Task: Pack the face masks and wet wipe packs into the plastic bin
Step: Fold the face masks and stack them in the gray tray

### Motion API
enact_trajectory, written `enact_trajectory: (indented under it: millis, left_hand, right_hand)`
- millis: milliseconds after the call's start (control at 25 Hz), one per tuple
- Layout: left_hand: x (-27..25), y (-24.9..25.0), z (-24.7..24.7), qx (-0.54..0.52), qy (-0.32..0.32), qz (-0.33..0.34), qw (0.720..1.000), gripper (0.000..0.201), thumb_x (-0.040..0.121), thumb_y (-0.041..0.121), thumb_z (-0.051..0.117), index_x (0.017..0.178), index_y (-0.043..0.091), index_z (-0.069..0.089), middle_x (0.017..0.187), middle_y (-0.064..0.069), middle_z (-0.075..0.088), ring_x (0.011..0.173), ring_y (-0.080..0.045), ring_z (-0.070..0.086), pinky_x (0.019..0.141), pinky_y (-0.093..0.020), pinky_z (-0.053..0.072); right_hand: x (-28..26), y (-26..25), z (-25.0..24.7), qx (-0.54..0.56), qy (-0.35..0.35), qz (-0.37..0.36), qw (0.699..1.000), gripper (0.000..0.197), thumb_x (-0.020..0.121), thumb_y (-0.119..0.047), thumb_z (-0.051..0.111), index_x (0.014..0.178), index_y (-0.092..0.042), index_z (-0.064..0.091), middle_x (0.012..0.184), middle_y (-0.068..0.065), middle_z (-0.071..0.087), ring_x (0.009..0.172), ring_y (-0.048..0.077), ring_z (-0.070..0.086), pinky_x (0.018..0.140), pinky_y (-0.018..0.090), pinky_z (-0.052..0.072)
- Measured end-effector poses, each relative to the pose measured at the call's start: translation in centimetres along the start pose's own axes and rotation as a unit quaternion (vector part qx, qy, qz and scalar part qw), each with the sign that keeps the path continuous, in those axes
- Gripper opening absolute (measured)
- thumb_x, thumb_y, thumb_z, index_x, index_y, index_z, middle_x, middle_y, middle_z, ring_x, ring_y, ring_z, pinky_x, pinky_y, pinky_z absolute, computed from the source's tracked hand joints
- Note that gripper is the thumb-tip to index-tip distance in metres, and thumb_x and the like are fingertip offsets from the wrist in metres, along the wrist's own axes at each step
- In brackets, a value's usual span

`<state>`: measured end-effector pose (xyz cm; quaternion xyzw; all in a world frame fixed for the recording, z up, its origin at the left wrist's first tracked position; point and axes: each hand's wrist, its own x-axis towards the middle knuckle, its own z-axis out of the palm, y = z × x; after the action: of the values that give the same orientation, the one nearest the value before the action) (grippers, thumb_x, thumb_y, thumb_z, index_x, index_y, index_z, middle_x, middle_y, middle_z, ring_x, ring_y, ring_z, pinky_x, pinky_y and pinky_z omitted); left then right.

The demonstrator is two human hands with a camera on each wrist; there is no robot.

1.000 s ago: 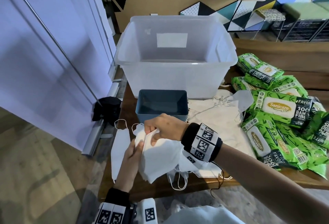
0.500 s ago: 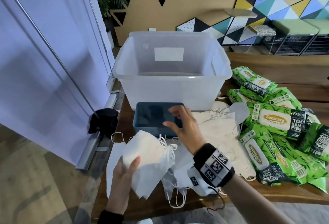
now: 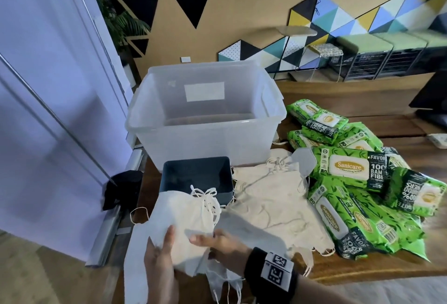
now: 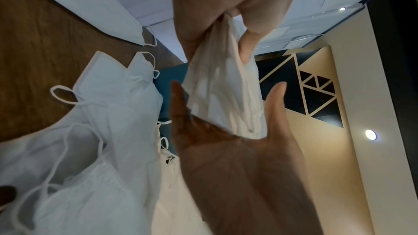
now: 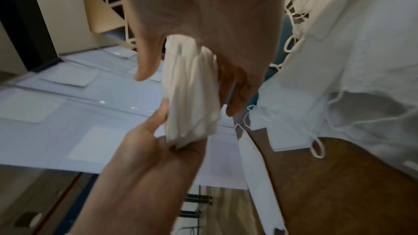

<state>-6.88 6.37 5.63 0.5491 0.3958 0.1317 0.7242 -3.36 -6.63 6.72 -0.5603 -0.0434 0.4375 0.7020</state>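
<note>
A stack of white face masks (image 3: 186, 221) is held upright near the table's front left. My right hand (image 3: 212, 241) grips it from the right, thumb on one face and fingers on the other, as the right wrist view shows (image 5: 192, 96). My left hand (image 3: 160, 255) is under it with straight fingers; the stack's lower edge (image 4: 228, 113) rests in the palm. The clear plastic bin (image 3: 205, 134) stands behind with nothing visible inside. Green wet wipe packs (image 3: 350, 166) are heaped on the right. Loose masks (image 3: 266, 202) lie in the middle of the table.
A small blue box (image 3: 196, 175) sits just beyond the stack, against the bin's front wall. One mask (image 3: 135, 267) hangs over the table's left front corner. A pale partition wall (image 3: 48, 110) runs close along the left. A dark object (image 3: 121, 190) sits by the table's left edge.
My right hand came back from over the blue box and took hold of the mask stack. The left hand, which held the stack alone, now has its fingers straight under it.
</note>
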Motion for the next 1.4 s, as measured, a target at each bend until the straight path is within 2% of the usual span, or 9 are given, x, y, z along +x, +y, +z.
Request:
enact_trajectory:
  millis: [120, 240, 480, 600, 800, 1080, 1160, 1240, 1400]
  left_hand:
    - [-1.3, -0.1, 0.1, -0.033, -0.006, 0.000, 0.999, 0.042, 0.091, 0.012, 0.057, 0.131, 0.003, 0.049, 0.119, -0.017, 0.059, 0.096, -0.031, 0.056, 0.080, -0.036, 0.047]
    - [-1.6, -0.6, 0.2, -0.054, 0.042, -0.023, 0.997, 0.049, 0.089, 0.018, 0.061, 0.135, 0.007, 0.048, 0.132, -0.015, 0.054, 0.112, -0.035, 0.052, 0.092, -0.043, 0.041]
    - [-0.8, -1.1, 0.0, -0.041, 0.044, -0.019, 0.998, 0.059, 0.080, 0.029, 0.068, 0.133, 0.012, 0.048, 0.121, -0.011, 0.056, 0.106, -0.034, 0.052, 0.098, -0.047, 0.043]
    - [-0.9, -0.7, 0.1, -0.029, 0.027, -0.010, 0.999, 0.053, 0.080, 0.008, 0.070, 0.129, 0.008, 0.050, 0.117, -0.015, 0.056, 0.105, -0.036, 0.052, 0.091, -0.043, 0.044]
    - [-1.7, 0.5, 0.3, -0.035, 0.000, -0.006, 0.999, 0.040, 0.075, 0.019, 0.076, 0.110, 0.017, 0.056, 0.105, -0.003, 0.063, 0.098, -0.029, 0.058, 0.092, -0.048, 0.049]
    - [-2.4, 0.7, -0.4, -0.075, -0.072, 0.009, 0.995, 0.026, 0.081, 0.012, 0.069, 0.106, 0.020, 0.062, 0.102, 0.005, 0.067, 0.099, -0.022, 0.061, 0.076, -0.034, 0.051]
    - [-2.4, 0.2, -0.5, -0.081, -0.082, -0.006, 0.993, 0.046, 0.076, 0.015, 0.074, 0.119, 0.018, 0.057, 0.108, 0.001, 0.066, 0.102, -0.024, 0.059, 0.075, -0.037, 0.052]
    - [-2.7, -0.2, -0.2, -0.082, -0.084, -0.009, 0.993, 0.058, 0.072, 0.019, 0.076, 0.126, 0.021, 0.054, 0.113, -0.001, 0.065, 0.103, -0.026, 0.059, 0.083, -0.044, 0.052]
    - [-3.3, -0.6, 0.0, -0.062, -0.042, -0.003, 0.997, 0.054, 0.074, 0.023, 0.073, 0.124, 0.024, 0.053, 0.105, 0.003, 0.064, 0.098, -0.025, 0.059, 0.085, -0.047, 0.052]
  right_hand:
    - [2.0, 0.0, -0.2, 0.094, 0.085, -0.074, 0.989, 0.041, 0.075, -0.012, 0.073, 0.111, 0.003, 0.062, 0.100, 0.007, 0.072, 0.090, 0.017, 0.068, 0.075, 0.022, 0.051]
    - [2.9, -0.1, -0.8, 0.156, 0.144, -0.094, 0.973, 0.057, 0.063, -0.008, 0.076, 0.114, 0.008, 0.055, 0.097, 0.014, 0.070, 0.081, 0.022, 0.069, 0.067, 0.027, 0.053]
    - [1.7, -0.5, -1.3, 0.115, 0.147, -0.118, 0.975, 0.015, 0.077, 0.004, 0.068, 0.092, 0.002, 0.067, 0.088, 0.013, 0.071, 0.075, 0.021, 0.068, 0.065, 0.026, 0.054]
    - [1.6, -1.3, -1.8, 0.116, 0.120, -0.106, 0.980, 0.016, 0.078, 0.007, 0.066, 0.094, 0.006, 0.067, 0.090, 0.014, 0.072, 0.078, 0.023, 0.069, 0.069, 0.028, 0.056]
    - [1.2, -3.3, -3.0, 0.118, 0.155, -0.118, 0.974, 0.009, 0.082, 0.010, 0.058, 0.080, 0.002, 0.062, 0.071, 0.007, 0.070, 0.060, 0.012, 0.065, 0.054, 0.018, 0.050]
    - [1.9, -4.5, -2.1, 0.208, 0.167, -0.081, 0.960, 0.017, 0.083, 0.008, 0.046, 0.070, -0.001, 0.054, 0.055, 0.006, 0.056, 0.045, 0.012, 0.049, 0.046, 0.019, 0.039]
    - [2.1, -4.5, -1.0, 0.163, 0.199, -0.076, 0.963, 0.016, 0.083, 0.010, 0.044, 0.074, -0.001, 0.053, 0.048, 0.001, 0.055, 0.040, 0.008, 0.047, 0.040, 0.016, 0.037]
    - [2.5, -3.9, 0.0, 0.139, 0.241, -0.079, 0.957, 0.011, 0.085, 0.007, 0.047, 0.088, -0.004, 0.049, 0.062, 0.003, 0.056, 0.051, 0.011, 0.050, 0.042, 0.015, 0.040]
    - [3.2, -2.9, -0.4, 0.156, 0.243, -0.055, 0.956, 0.018, 0.079, 0.004, 0.056, 0.092, -0.005, 0.049, 0.068, 0.005, 0.057, 0.055, 0.014, 0.053, 0.048, 0.020, 0.043]
